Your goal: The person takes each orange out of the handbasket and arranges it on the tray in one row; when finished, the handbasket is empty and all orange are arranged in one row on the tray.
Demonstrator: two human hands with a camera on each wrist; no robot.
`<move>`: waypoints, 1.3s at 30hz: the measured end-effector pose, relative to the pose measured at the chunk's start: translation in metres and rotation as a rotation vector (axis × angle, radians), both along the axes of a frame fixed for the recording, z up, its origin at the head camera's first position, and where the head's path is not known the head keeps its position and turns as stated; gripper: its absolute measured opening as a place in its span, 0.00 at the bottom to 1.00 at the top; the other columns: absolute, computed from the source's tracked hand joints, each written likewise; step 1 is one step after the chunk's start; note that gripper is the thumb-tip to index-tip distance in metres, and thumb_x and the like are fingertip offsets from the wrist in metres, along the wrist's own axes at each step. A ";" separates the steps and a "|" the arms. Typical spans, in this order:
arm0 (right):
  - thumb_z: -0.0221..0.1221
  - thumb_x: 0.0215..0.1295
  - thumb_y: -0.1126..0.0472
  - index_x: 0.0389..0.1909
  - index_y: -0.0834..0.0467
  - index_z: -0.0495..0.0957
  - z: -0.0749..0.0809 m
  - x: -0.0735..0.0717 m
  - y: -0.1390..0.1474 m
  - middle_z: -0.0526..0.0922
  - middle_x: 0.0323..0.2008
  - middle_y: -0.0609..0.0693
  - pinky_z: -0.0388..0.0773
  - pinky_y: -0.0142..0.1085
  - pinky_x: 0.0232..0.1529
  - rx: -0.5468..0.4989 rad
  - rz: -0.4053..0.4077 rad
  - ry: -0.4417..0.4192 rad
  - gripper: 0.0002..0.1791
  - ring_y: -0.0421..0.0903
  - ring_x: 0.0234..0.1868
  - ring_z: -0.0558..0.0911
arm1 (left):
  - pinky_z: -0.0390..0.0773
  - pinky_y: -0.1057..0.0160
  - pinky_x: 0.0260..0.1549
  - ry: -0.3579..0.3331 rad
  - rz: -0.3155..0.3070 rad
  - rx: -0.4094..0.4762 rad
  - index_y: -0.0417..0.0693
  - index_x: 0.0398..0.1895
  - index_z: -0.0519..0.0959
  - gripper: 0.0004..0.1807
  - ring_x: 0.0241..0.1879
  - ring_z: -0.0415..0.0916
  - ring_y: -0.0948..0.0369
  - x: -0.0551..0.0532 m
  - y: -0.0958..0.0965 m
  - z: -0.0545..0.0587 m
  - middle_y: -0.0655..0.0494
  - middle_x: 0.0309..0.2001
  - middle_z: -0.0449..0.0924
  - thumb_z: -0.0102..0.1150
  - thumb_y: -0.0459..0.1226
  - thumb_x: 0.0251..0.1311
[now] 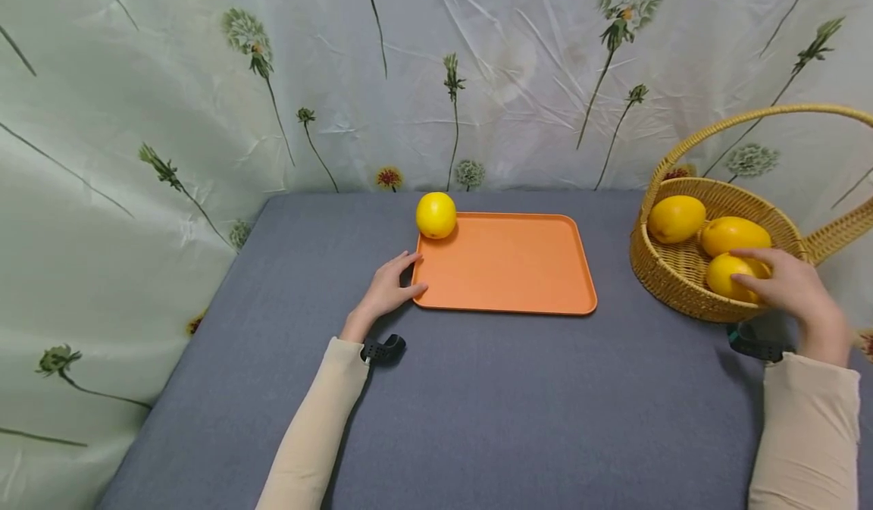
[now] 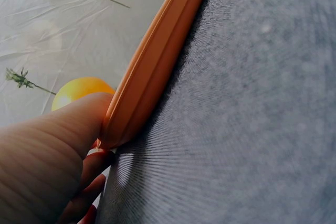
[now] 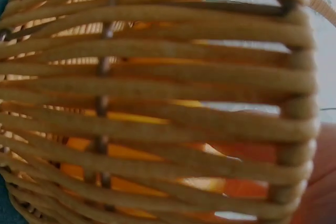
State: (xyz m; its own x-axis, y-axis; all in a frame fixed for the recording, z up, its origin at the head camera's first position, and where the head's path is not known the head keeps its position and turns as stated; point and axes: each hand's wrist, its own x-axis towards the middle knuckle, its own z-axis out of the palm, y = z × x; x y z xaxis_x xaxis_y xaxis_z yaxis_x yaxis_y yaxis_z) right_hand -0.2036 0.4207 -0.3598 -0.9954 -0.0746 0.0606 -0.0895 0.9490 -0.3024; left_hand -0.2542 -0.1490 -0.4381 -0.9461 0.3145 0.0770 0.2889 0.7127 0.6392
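My left hand [image 1: 389, 289] holds the front left corner of an orange tray [image 1: 505, 264], its thumb at the rim and its fingers along the left side. In the left wrist view the thumb [image 2: 89, 114] lies against the tray's edge [image 2: 152, 66]. A yellow lemon [image 1: 436, 215] sits at the tray's back left corner. Over to the right, my right hand [image 1: 794, 283] reaches into a wicker basket [image 1: 664, 283] and grips a lemon [image 1: 728, 275] between thumb and fingers. Woven strands [image 3: 194, 87] of the basket hide most of that grip in the right wrist view.
Two more lemons, one at the left [image 1: 677, 219] and one behind my fingers [image 1: 735, 235], lie in the basket. Its tall handle [image 1: 743, 118] arches above. Grey cloth [image 1: 518, 404] covers the table, and a flowered curtain [image 1: 532, 86] hangs behind it.
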 end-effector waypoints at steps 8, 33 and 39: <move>0.59 0.58 0.62 0.55 0.72 0.68 -0.001 -0.004 -0.004 0.66 0.55 0.80 0.62 0.64 0.46 0.065 0.058 -0.008 0.26 0.75 0.49 0.67 | 0.57 0.44 0.68 0.017 -0.011 -0.003 0.43 0.68 0.64 0.35 0.72 0.54 0.47 -0.001 0.000 0.002 0.44 0.68 0.64 0.61 0.44 0.57; 0.57 0.59 0.51 0.61 0.67 0.65 -0.002 -0.003 -0.022 0.68 0.47 0.78 0.66 0.58 0.31 0.023 -0.122 -0.009 0.33 0.73 0.42 0.69 | 0.56 0.42 0.68 -0.010 -0.004 0.005 0.45 0.68 0.63 0.35 0.72 0.53 0.46 0.001 -0.001 0.000 0.43 0.69 0.62 0.61 0.44 0.57; 0.56 0.61 0.49 0.63 0.66 0.64 -0.003 -0.003 -0.022 0.67 0.49 0.79 0.64 0.61 0.36 -0.028 -0.167 0.024 0.34 0.75 0.45 0.67 | 0.57 0.43 0.68 0.001 -0.007 -0.003 0.44 0.68 0.64 0.35 0.72 0.54 0.46 0.000 0.000 0.001 0.43 0.69 0.62 0.61 0.44 0.57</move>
